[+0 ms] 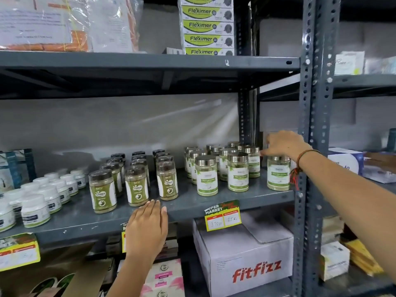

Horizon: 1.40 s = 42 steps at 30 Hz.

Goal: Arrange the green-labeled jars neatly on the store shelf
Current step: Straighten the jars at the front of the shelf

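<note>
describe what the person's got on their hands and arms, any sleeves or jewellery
Both forearms are bare as far as the picture shows, with no sleeves or gloves. The right hand has a thin brown cord bracelet round the wrist, and below it a bundle of red threads hangs down. The left hand shows no ring, watch or band.

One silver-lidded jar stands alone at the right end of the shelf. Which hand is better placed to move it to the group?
The right hand. It hovers just above and behind the lone jar. The left hand rests at the shelf edge near the brown-lidded jars, farther away.
</note>
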Motion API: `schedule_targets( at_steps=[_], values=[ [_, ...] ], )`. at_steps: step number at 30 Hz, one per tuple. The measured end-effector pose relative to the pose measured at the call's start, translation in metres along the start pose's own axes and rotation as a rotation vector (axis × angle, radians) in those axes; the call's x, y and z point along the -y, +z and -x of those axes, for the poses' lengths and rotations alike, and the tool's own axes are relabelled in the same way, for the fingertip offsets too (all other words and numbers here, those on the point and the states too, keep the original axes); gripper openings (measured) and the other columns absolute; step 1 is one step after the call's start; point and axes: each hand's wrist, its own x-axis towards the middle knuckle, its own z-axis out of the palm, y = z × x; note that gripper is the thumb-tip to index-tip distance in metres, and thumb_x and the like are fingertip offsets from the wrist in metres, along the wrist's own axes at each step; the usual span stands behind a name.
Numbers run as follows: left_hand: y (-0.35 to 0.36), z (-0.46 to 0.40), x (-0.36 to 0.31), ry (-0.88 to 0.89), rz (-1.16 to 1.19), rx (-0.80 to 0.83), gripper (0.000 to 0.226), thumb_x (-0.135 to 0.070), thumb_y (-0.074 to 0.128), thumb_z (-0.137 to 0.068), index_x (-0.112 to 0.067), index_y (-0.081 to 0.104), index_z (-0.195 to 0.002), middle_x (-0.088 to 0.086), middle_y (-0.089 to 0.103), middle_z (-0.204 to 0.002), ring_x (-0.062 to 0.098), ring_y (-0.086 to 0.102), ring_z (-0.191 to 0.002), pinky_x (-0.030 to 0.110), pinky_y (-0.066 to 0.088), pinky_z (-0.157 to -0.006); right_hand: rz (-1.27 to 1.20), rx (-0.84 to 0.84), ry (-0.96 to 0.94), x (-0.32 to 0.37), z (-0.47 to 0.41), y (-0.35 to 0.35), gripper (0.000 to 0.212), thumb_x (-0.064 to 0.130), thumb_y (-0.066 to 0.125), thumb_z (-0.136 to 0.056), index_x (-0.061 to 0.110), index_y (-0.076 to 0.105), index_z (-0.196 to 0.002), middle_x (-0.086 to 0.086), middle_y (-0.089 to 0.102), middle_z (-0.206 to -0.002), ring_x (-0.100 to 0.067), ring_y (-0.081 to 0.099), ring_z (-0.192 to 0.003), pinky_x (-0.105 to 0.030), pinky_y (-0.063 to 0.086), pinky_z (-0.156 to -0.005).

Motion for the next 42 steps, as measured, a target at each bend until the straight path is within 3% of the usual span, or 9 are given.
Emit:
schedule_targets(
  at_steps=[3,7,17,25,32,36,38,42],
  values=[
    [0.001,0.000,0.000,0.003,-0.006,-0.003,0.044,-0.034,0.042,-0.092,-0.005,0.072,-0.104,0.012,0.073,-0.103,0.025,0.067,-0.099,0.040,0.049,-0.090,0.106,0.055,0.037,-0.002,-0.006,0.007,0.068,0.069,0.055,-0.085,0.016,0.064,-0.126,-0.009,0.063,-0.126,-0.032,0.057,-0.120,-0.046,0.049,-0.096],
    [0.002,0.000,0.001,-0.008,-0.012,0.003,0.045,-0.036,0.041,-0.092,-0.006,0.072,-0.105,0.011,0.072,-0.105,0.025,0.067,-0.100,0.040,0.048,-0.090,0.137,0.043,0.065,-0.005,-0.011,0.012,0.064,0.064,0.060,-0.084,0.018,0.064,-0.129,-0.006,0.063,-0.124,-0.029,0.059,-0.118,-0.044,0.050,-0.095],
    [0.003,0.000,0.001,-0.025,-0.003,0.028,0.048,-0.039,0.038,-0.093,-0.007,0.071,-0.108,0.009,0.072,-0.108,0.024,0.066,-0.103,0.041,0.048,-0.092,-0.022,0.063,-0.049,-0.008,-0.031,0.022,0.053,0.060,0.067,-0.080,0.018,0.068,-0.114,-0.007,0.068,-0.112,-0.026,0.062,-0.098,-0.040,0.055,-0.089],
    [-0.001,0.000,-0.001,-0.033,-0.007,0.043,0.049,-0.038,0.037,-0.093,-0.007,0.072,-0.106,0.009,0.072,-0.106,0.024,0.067,-0.100,0.041,0.049,-0.091,-0.139,0.066,-0.095,-0.009,-0.042,0.029,0.057,0.059,0.073,-0.076,0.025,0.065,-0.122,-0.003,0.067,-0.122,-0.027,0.063,-0.109,-0.040,0.053,-0.094],
    [-0.001,0.001,-0.001,-0.025,0.006,0.044,0.049,-0.038,0.037,-0.094,-0.005,0.071,-0.107,0.011,0.072,-0.107,0.025,0.066,-0.102,0.041,0.048,-0.091,-0.156,0.073,-0.101,-0.012,-0.042,0.028,0.055,0.063,0.072,-0.074,0.027,0.065,-0.116,-0.001,0.067,-0.118,-0.025,0.063,-0.101,-0.043,0.057,-0.089],
    [-0.002,0.000,-0.001,-0.027,0.004,0.040,0.048,-0.037,0.038,-0.093,-0.005,0.071,-0.107,0.011,0.072,-0.107,0.025,0.066,-0.102,0.041,0.047,-0.091,-0.139,0.092,-0.122,-0.012,-0.040,0.029,0.071,0.061,0.068,-0.080,0.026,0.054,-0.139,-0.006,0.061,-0.137,-0.030,0.059,-0.121,-0.042,0.049,-0.100],
    [-0.002,0.001,-0.001,-0.027,0.004,0.043,0.048,-0.038,0.038,-0.093,-0.005,0.071,-0.107,0.011,0.072,-0.107,0.025,0.066,-0.102,0.041,0.047,-0.091,-0.183,0.025,-0.155,-0.008,-0.035,0.027,0.072,0.058,0.064,-0.085,0.024,0.046,-0.146,-0.010,0.059,-0.140,-0.032,0.058,-0.124,-0.043,0.049,-0.100],
    [-0.002,0.001,-0.002,-0.023,0.001,0.044,0.050,-0.037,0.037,-0.094,-0.004,0.071,-0.108,0.011,0.072,-0.107,0.025,0.066,-0.103,0.041,0.047,-0.092,-0.335,-0.156,-0.295,0.011,-0.026,0.021,0.068,0.066,0.052,-0.089,0.021,0.054,-0.141,-0.009,0.068,-0.129,-0.029,0.063,-0.117,-0.042,0.053,-0.095]
  ],
)
